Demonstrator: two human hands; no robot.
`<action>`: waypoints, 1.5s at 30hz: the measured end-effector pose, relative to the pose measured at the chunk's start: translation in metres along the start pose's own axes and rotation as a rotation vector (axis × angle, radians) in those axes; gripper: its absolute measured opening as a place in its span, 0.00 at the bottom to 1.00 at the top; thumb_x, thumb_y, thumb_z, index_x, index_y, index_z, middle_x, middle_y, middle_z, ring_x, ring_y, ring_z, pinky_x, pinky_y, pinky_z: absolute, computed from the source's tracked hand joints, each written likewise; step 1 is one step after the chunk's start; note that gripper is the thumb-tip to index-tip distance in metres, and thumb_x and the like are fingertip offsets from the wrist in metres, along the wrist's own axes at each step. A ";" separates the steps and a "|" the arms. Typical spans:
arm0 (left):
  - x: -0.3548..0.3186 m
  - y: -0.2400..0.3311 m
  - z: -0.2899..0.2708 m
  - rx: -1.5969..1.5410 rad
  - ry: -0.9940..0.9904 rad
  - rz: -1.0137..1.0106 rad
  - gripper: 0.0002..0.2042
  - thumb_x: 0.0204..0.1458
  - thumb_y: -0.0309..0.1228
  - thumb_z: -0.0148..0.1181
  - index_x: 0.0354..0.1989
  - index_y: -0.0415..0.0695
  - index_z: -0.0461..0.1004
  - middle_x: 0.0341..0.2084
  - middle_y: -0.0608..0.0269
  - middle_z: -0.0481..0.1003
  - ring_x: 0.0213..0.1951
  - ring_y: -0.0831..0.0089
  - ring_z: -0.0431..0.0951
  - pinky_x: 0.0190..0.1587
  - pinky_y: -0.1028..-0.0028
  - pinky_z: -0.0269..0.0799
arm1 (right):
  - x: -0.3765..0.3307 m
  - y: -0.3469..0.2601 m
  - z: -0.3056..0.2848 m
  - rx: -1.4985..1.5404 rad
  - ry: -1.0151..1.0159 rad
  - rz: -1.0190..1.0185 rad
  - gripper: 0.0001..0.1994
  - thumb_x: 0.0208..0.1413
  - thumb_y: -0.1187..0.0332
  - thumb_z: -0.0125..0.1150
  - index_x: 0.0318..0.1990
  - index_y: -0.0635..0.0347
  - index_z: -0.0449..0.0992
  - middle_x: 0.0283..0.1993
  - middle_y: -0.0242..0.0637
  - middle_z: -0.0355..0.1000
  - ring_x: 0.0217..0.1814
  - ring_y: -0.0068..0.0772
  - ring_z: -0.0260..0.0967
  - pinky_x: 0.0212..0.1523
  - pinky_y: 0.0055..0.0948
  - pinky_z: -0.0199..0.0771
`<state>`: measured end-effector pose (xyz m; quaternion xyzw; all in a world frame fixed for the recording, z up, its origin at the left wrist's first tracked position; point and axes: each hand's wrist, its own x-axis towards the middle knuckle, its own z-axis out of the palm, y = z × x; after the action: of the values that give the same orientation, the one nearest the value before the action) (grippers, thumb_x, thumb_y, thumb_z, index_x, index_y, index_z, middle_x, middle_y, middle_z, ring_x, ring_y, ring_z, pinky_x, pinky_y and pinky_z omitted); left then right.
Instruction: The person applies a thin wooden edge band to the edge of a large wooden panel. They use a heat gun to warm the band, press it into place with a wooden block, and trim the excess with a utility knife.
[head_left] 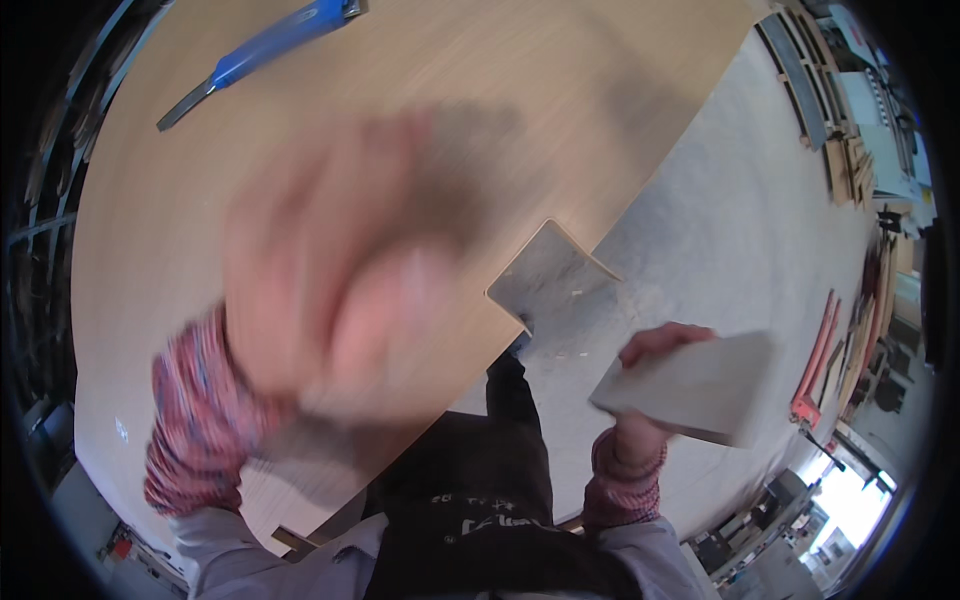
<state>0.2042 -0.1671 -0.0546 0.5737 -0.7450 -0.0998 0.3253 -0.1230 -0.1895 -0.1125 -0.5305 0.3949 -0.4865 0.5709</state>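
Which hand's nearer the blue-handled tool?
Left. The left hand, blurred, is over the wooden panel, below the blue-handled tool in view; the right hand is farther off, beyond the panel's edge, gripping a pale block.

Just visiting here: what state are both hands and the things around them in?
Left hand: blurred, over the panel; contact or grip cannot be told.
Right hand: closed on the pale block.
Pale block: held, beyond the panel's edge.
Wood-coloured panel: flat, notched at one edge.
Blue-handled tool: lying on the panel, unheld.
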 end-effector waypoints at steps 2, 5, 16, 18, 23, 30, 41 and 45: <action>0.034 -0.032 0.022 -0.002 -0.017 -0.153 0.26 0.66 0.38 0.46 0.68 0.34 0.65 0.55 0.40 0.72 0.55 0.48 0.74 0.60 0.62 0.68 | -0.001 0.036 -0.013 -0.426 -0.162 -0.087 0.39 0.36 0.59 0.85 0.55 0.62 0.68 0.44 0.40 0.72 0.41 0.36 0.71 0.39 0.34 0.71; 0.070 -0.059 0.037 0.234 -0.100 -0.084 0.31 0.67 0.46 0.49 0.68 0.30 0.60 0.62 0.32 0.62 0.66 0.41 0.62 0.69 0.53 0.60 | 0.024 0.067 -0.002 -0.629 -0.410 -0.325 0.41 0.34 0.61 0.81 0.57 0.60 0.64 0.47 0.42 0.71 0.45 0.38 0.70 0.47 0.38 0.72; 0.084 -0.047 0.053 0.487 -0.208 -0.079 0.32 0.66 0.47 0.50 0.65 0.28 0.61 0.58 0.28 0.64 0.63 0.36 0.63 0.66 0.46 0.62 | 0.006 0.181 0.031 -0.050 -0.316 0.261 0.27 0.39 0.71 0.79 0.49 0.63 0.74 0.46 0.37 0.76 0.47 0.34 0.77 0.50 0.34 0.77; 0.083 -0.050 0.051 0.456 -0.251 -0.084 0.32 0.65 0.47 0.52 0.66 0.28 0.61 0.58 0.27 0.63 0.64 0.35 0.63 0.66 0.45 0.61 | 0.003 0.210 0.039 -0.301 -0.357 0.014 0.27 0.40 0.75 0.77 0.51 0.64 0.73 0.46 0.36 0.76 0.48 0.33 0.77 0.51 0.33 0.77; 0.082 -0.052 0.049 0.443 -0.229 -0.075 0.32 0.64 0.45 0.53 0.66 0.29 0.61 0.58 0.29 0.64 0.63 0.36 0.63 0.66 0.46 0.62 | 0.052 0.178 0.072 -0.494 -0.295 -0.176 0.30 0.40 0.75 0.77 0.54 0.64 0.70 0.47 0.36 0.75 0.49 0.33 0.75 0.52 0.34 0.76; 0.074 -0.069 0.069 0.480 -0.035 0.040 0.32 0.62 0.44 0.55 0.65 0.29 0.61 0.57 0.32 0.64 0.62 0.39 0.64 0.65 0.47 0.62 | 0.072 0.165 0.080 -0.504 -0.264 -0.190 0.34 0.41 0.76 0.75 0.58 0.64 0.66 0.49 0.37 0.73 0.50 0.33 0.73 0.53 0.34 0.74; 0.070 -0.077 0.071 0.506 0.047 0.180 0.31 0.55 0.39 0.60 0.61 0.31 0.62 0.52 0.41 0.65 0.58 0.49 0.67 0.62 0.53 0.64 | 0.082 0.153 0.076 -0.510 -0.264 -0.187 0.40 0.41 0.77 0.74 0.64 0.64 0.59 0.51 0.37 0.70 0.52 0.33 0.70 0.55 0.35 0.72; 0.073 -0.073 0.075 0.346 0.139 0.164 0.30 0.53 0.38 0.62 0.60 0.33 0.63 0.51 0.44 0.66 0.56 0.51 0.68 0.60 0.54 0.66 | 0.082 0.145 0.072 -0.527 -0.285 -0.181 0.42 0.41 0.78 0.73 0.66 0.64 0.57 0.52 0.37 0.69 0.53 0.33 0.69 0.56 0.36 0.71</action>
<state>0.2073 -0.2748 -0.1228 0.5640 -0.7709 0.0964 0.2797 -0.0164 -0.2588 -0.2417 -0.7560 0.3746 -0.3372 0.4175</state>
